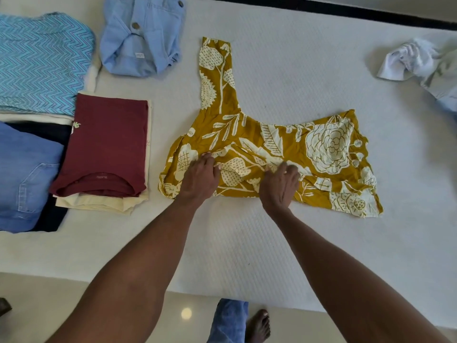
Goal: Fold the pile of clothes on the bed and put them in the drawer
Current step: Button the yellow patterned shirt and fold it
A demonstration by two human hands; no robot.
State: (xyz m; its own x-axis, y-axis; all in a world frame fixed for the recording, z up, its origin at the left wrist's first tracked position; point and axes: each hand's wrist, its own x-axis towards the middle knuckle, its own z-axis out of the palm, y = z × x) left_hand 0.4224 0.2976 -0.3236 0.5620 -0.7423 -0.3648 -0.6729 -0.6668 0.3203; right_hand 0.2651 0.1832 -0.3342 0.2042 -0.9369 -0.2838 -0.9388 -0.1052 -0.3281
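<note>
Pressing down on the mustard floral garment (269, 154), I have both hands on its near middle part, where the cloth is bunched into a ridge between them. My left hand (200, 177) lies with fingers curled into the fabric at the ridge's left end; my right hand (280, 184) pinches a fold of the same cloth between thumb and fingertips. The garment lies spread on the white quilted bed (272, 243), one long strip of it running away from my left fingers toward the far edge. Left of my left hand, just apart from the garment, sits a folded maroon t-shirt (106, 147) on top of folded cream cloth (99, 203). Further left is folded blue denim (22, 177) over something dark navy (53, 216), and beyond that a turquoise zigzag-print piece (39, 63). Far from my left fingers, toward the bed's far side, a light blue buttoned shirt (143, 38) lies crumpled. Well off to the right of my right hand, a rumpled white and pale grey heap (420, 63) waits unfolded. Nothing lies between my hands and the garment. Below my arms, past the bed's near edge, I see my bare foot (258, 326) and a jeans leg (227, 320) on the pale floor (173, 315).
</note>
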